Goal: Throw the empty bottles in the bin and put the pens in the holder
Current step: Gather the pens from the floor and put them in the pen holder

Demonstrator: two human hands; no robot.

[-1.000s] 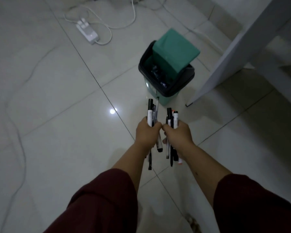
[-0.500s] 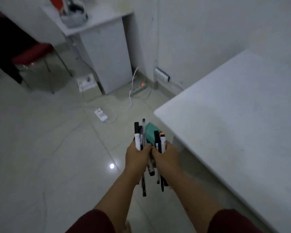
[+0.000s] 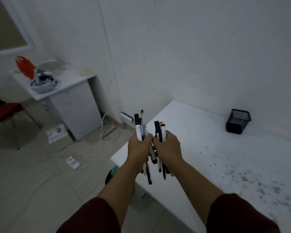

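My left hand (image 3: pixel 139 149) grips a bunch of pens and markers (image 3: pixel 139 126) upright, and my right hand (image 3: pixel 168 147) grips a second bunch of pens (image 3: pixel 160 129). The two fists touch, held over the near left corner of the white table (image 3: pixel 200 140). A black mesh pen holder (image 3: pixel 238 121) stands at the table's far side by the wall, well to the right of my hands. Only a sliver of the green-lidded bin (image 3: pixel 111 174) shows on the floor below my left forearm. No bottles are in view.
A white cabinet (image 3: pixel 71 105) stands at the left wall with a red bag (image 3: pixel 24 66) and a bundle of cables on top. Power strips and white cords (image 3: pixel 91 148) lie across the floor. A red chair (image 3: pixel 2 113) sits at far left. Dark specks mark the table's right part.
My view has swung up from the bin on the floor to the table and wall, bringing the pen holder into sight. Both hands keep their pens, fists together.
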